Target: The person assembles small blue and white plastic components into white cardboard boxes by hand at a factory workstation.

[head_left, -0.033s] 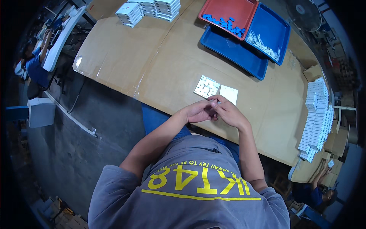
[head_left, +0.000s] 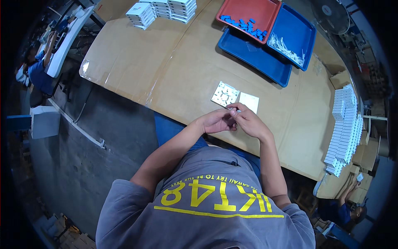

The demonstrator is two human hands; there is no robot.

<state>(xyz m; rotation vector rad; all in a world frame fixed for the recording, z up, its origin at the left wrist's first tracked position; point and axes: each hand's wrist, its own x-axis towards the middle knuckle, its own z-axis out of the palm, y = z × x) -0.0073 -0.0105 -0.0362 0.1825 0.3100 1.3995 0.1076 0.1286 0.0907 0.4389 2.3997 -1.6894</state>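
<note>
Just below and right of the centre of the worktop (head_left: 186,83) in the head view, the two hands meet near its front edge. The left hand (head_left: 216,120) is turned partly palm up with its fingers curled inward; whether it grips anything cannot be told, since the right hand covers its fingertips. The right hand (head_left: 249,124) comes in from the lower right, thumb and forefinger pinched on a small pale piece (head_left: 238,111), which is mostly hidden by the fingers, so its shape is unclear.

Directly above the hands in the frame lie two white square panels, side by side and at a slight tilt. The left panel (head_left: 225,93) sits just above the place where the fingertips come together; it is bright white, marked with small dark spots and a curved, dark-lined pattern around its middle. The right panel (head_left: 249,102) is plainer, with a smooth pale face, and its lower part is overlapped by the right hand. Whether the panels are joined along the near edges cannot be made out.

Farther off, at the upper right of the frame, a red tray (head_left: 248,10) holds blue pieces (head_left: 248,27), and a blue tray (head_left: 296,25) beside it holds thin white sticks (head_left: 286,49).
</note>
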